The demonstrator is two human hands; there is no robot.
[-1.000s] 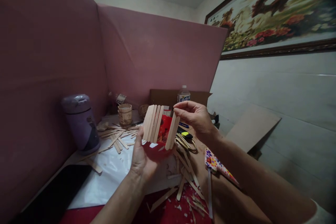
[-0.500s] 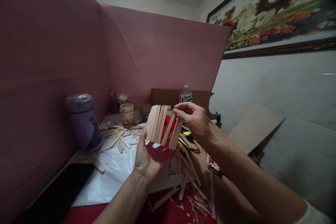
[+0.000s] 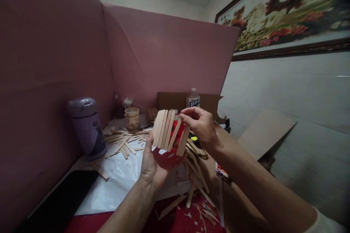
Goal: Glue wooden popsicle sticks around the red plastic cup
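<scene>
My left hand (image 3: 153, 165) is closed round a red object (image 3: 179, 141), tilted and held up over the table. Wooden craft sticks (image 3: 160, 129) lie side by side across its left part, and more sit at its right edge. Between these groups a single craft stick (image 3: 174, 134) slants over the bare red face, its upper end pinched between the thumb and finger of my right hand (image 3: 201, 123). What the red object is exactly cannot be made out, since sticks and fingers cover much of it.
Loose craft sticks (image 3: 125, 145) are scattered on white sheeting (image 3: 117, 185). A purple tumbler (image 3: 89, 129) and a small wooden cup (image 3: 132, 119) stand at left. Behind my hands are a clear bottle (image 3: 193, 98) and cardboard (image 3: 172, 100). A black flat object (image 3: 65, 196) lies front left.
The lower end of the pinched stick has shifted slightly left, towards the left group of sticks. Both hands keep nearly the same place and grip.
</scene>
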